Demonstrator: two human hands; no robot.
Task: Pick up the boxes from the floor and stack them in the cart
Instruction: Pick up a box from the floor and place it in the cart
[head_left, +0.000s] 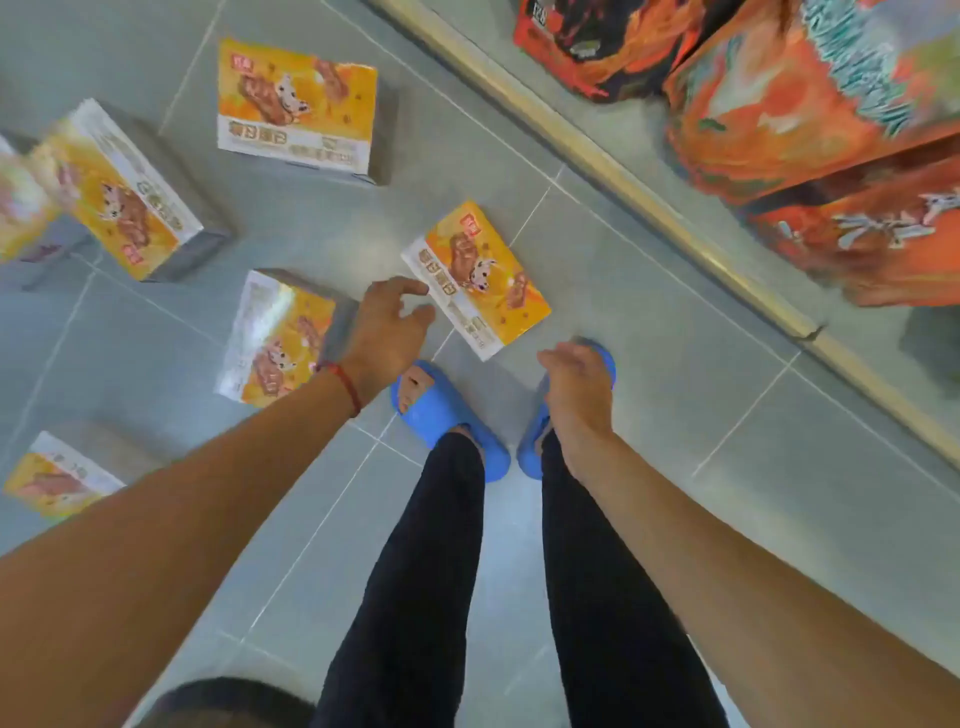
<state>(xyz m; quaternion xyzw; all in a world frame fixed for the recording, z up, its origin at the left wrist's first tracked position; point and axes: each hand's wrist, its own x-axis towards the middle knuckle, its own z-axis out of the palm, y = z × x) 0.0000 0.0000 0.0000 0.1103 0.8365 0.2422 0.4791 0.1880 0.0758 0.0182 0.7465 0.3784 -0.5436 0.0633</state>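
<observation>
Several yellow-orange boxes lie on the grey tiled floor. The nearest box (477, 278) lies flat just ahead of my feet. My left hand (387, 325) hovers at its left edge, fingers spread and loosely curved, holding nothing. My right hand (574, 384) hangs below the box's right corner, fingers relaxed and empty. Another box (278, 338) stands just left of my left hand. More boxes lie further off: one at the top (296, 106), one at the left (124, 189), one at the bottom left (57, 475).
Orange and red cartons (810, 98) are stacked at the upper right behind a pale rail (613, 171) that runs diagonally across the floor. My legs and blue slippers (449, 421) stand in the middle. A dark round object (228, 701) sits at the bottom edge.
</observation>
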